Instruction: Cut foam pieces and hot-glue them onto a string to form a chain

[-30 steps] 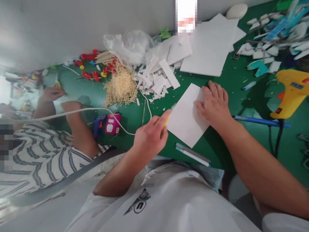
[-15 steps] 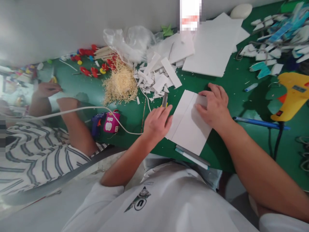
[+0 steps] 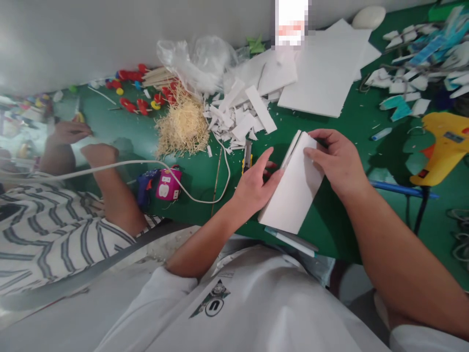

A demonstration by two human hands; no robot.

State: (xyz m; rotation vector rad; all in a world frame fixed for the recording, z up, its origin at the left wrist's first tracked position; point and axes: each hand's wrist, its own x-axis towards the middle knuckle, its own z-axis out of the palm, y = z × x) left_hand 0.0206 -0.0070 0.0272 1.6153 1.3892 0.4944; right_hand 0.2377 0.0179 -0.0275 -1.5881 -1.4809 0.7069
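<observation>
A white foam board (image 3: 291, 190) is tilted over the table's near edge, bent along a line so its narrow left strip stands folded at the left edge. My right hand (image 3: 339, 161) grips the board's upper right edge, thumb on its face and fingers behind. My left hand (image 3: 256, 186) touches the board's left edge, its thumb and fingers spread apart. Just beyond the left hand lies a utility knife (image 3: 247, 155) with yellow parts, out of its grasp. A pen (image 3: 291, 243) and a grey strip lie partly under the board's near end.
White foam scraps (image 3: 236, 120), wood shavings (image 3: 183, 124) and larger white sheets (image 3: 322, 73) lie at the back. At right are a yellow glue gun (image 3: 443, 146) and a blue pen (image 3: 403, 189). A white cable (image 3: 146, 163) crosses the left, near a co-worker's arms (image 3: 113, 186).
The board has gone from flat to tilted and folded along its line. My left hand has moved off the utility knife onto the board's left edge; my right hand now grips the board.
</observation>
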